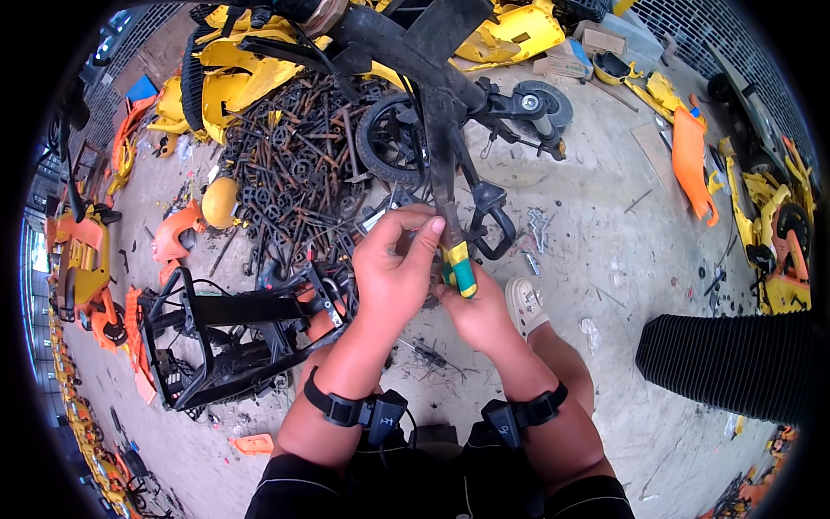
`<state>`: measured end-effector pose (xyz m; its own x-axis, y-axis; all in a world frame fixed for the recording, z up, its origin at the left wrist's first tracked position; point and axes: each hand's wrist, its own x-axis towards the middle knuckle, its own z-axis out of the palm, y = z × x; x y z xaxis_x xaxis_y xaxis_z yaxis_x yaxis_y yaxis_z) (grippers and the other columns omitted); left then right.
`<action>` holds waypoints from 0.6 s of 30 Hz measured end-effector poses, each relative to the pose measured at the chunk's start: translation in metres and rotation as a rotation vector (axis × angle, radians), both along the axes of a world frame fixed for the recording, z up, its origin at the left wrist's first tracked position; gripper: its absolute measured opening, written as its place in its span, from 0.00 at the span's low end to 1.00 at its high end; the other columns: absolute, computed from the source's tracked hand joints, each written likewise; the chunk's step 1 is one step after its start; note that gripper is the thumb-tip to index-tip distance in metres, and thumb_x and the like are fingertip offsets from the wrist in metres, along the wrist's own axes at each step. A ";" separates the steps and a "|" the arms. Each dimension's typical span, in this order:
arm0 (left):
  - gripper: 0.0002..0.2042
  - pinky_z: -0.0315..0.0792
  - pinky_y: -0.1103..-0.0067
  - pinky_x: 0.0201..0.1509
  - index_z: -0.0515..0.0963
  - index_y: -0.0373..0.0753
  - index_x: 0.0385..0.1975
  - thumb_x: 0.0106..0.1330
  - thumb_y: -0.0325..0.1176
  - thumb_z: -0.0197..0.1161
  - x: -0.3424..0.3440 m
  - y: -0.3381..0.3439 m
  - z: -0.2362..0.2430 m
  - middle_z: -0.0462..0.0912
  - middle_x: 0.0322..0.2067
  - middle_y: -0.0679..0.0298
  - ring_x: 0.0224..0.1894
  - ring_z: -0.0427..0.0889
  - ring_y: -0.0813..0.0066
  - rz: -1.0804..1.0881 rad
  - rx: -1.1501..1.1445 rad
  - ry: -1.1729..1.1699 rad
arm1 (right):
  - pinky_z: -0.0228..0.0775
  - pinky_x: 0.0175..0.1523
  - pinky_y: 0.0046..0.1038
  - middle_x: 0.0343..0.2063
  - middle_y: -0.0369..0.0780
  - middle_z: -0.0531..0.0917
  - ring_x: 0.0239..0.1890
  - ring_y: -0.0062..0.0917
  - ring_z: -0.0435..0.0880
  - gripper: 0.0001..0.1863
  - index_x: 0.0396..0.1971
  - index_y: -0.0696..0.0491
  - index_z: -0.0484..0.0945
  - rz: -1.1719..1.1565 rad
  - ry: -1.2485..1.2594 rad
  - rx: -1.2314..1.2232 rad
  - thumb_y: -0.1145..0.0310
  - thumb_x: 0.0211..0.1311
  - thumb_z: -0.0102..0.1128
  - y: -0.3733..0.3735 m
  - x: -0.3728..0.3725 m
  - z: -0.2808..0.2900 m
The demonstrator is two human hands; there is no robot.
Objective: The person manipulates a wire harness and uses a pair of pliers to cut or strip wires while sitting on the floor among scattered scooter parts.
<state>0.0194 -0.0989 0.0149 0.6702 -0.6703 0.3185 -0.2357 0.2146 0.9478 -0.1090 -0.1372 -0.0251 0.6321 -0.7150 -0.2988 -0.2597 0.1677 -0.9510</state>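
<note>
A black metal vehicle frame [443,147] stands in front of me, its narrow lower part reaching down between my hands. My left hand [393,268] is closed, thumb and forefinger pinched at the end of that part; whatever lies between them is hidden. My right hand [484,316] is closed just below, its fingers around a hand tool with a yellow-and-green handle [463,275]. The handle's butt points toward me, while the tool's working end is covered by the frame and my fingers. A black loop-shaped part [494,223] hangs beside the handle.
Behind the frame lies a heap of rusty metal parts [290,156], with a small wheel [389,138] at its edge. A black tubular frame [233,333] lies left. A ribbed black object [726,368] stands right. Yellow panels [519,35] and an orange panel [692,164] lie farther out.
</note>
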 end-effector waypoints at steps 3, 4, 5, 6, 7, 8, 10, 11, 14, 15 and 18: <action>0.03 0.73 0.84 0.35 0.78 0.30 0.34 0.67 0.23 0.63 0.000 0.001 0.001 0.85 0.37 0.60 0.33 0.79 0.83 0.030 0.043 0.010 | 0.70 0.43 0.27 0.32 0.37 0.81 0.36 0.23 0.79 0.14 0.44 0.58 0.75 -0.026 0.086 -0.030 0.73 0.58 0.60 -0.001 0.002 0.005; 0.03 0.73 0.84 0.36 0.77 0.30 0.34 0.67 0.23 0.62 0.000 0.000 0.002 0.85 0.37 0.59 0.34 0.80 0.82 0.040 0.069 0.026 | 0.69 0.41 0.24 0.31 0.35 0.80 0.34 0.18 0.76 0.12 0.42 0.58 0.76 -0.028 0.095 -0.035 0.75 0.58 0.60 -0.001 0.002 0.006; 0.02 0.73 0.84 0.36 0.77 0.31 0.34 0.68 0.23 0.61 0.001 0.001 0.003 0.85 0.38 0.59 0.34 0.80 0.82 0.011 0.067 0.110 | 0.69 0.41 0.24 0.31 0.35 0.80 0.34 0.18 0.76 0.12 0.42 0.58 0.76 -0.017 0.037 0.016 0.75 0.57 0.60 0.001 0.002 0.005; 0.02 0.73 0.84 0.36 0.77 0.31 0.34 0.68 0.23 0.60 0.003 0.002 0.004 0.85 0.38 0.59 0.34 0.80 0.82 -0.019 0.066 0.194 | 0.69 0.40 0.24 0.30 0.34 0.80 0.34 0.19 0.76 0.13 0.43 0.58 0.76 -0.005 -0.021 0.066 0.75 0.57 0.60 0.003 0.002 0.002; 0.02 0.73 0.84 0.36 0.77 0.31 0.34 0.69 0.23 0.60 0.005 0.003 0.006 0.85 0.39 0.59 0.34 0.79 0.83 -0.045 0.065 0.276 | 0.69 0.40 0.25 0.30 0.34 0.80 0.33 0.19 0.76 0.13 0.43 0.58 0.76 0.010 -0.080 0.117 0.75 0.57 0.60 0.005 0.003 0.000; 0.03 0.73 0.84 0.35 0.77 0.32 0.33 0.69 0.23 0.59 0.006 0.003 0.008 0.85 0.38 0.59 0.34 0.79 0.83 -0.044 0.082 0.311 | 0.69 0.40 0.25 0.30 0.35 0.80 0.33 0.19 0.77 0.14 0.44 0.59 0.77 0.020 -0.123 0.166 0.76 0.56 0.60 0.005 0.004 0.000; 0.03 0.73 0.85 0.33 0.77 0.32 0.33 0.70 0.24 0.58 0.007 0.004 0.013 0.85 0.38 0.60 0.32 0.78 0.84 -0.043 0.118 0.384 | 0.69 0.39 0.25 0.30 0.35 0.80 0.32 0.20 0.77 0.15 0.45 0.59 0.77 0.039 -0.208 0.264 0.76 0.56 0.60 0.006 0.005 -0.001; 0.04 0.72 0.86 0.32 0.77 0.32 0.33 0.70 0.25 0.58 0.007 0.004 0.014 0.85 0.37 0.60 0.31 0.78 0.85 -0.031 0.140 0.381 | 0.68 0.38 0.24 0.31 0.35 0.80 0.32 0.20 0.77 0.17 0.47 0.59 0.76 0.052 -0.276 0.341 0.76 0.56 0.60 0.007 0.005 -0.002; 0.05 0.71 0.87 0.28 0.77 0.32 0.34 0.70 0.27 0.59 0.009 0.006 0.018 0.85 0.36 0.61 0.29 0.78 0.86 0.000 0.171 0.355 | 0.64 0.33 0.20 0.32 0.37 0.81 0.31 0.21 0.78 0.21 0.52 0.59 0.75 0.112 -0.411 0.532 0.75 0.56 0.60 0.008 0.009 0.004; 0.05 0.71 0.87 0.27 0.77 0.32 0.34 0.70 0.27 0.59 0.008 0.006 0.019 0.85 0.35 0.62 0.29 0.78 0.86 0.004 0.157 0.336 | 0.62 0.31 0.19 0.32 0.38 0.81 0.31 0.20 0.78 0.23 0.54 0.59 0.74 0.142 -0.408 0.568 0.75 0.57 0.60 0.007 0.007 0.011; 0.05 0.71 0.87 0.26 0.78 0.32 0.35 0.70 0.27 0.59 0.011 0.008 0.014 0.85 0.34 0.62 0.28 0.78 0.85 -0.026 0.139 0.339 | 0.57 0.28 0.17 0.33 0.39 0.81 0.31 0.20 0.78 0.27 0.59 0.59 0.70 0.246 -0.376 0.621 0.74 0.57 0.59 0.001 0.002 0.006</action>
<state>0.0309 -0.0911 0.0292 0.7046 -0.7095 -0.0141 0.1008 0.0804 0.9917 -0.1073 -0.1364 -0.0190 0.8899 -0.3114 -0.3333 -0.0367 0.6795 -0.7328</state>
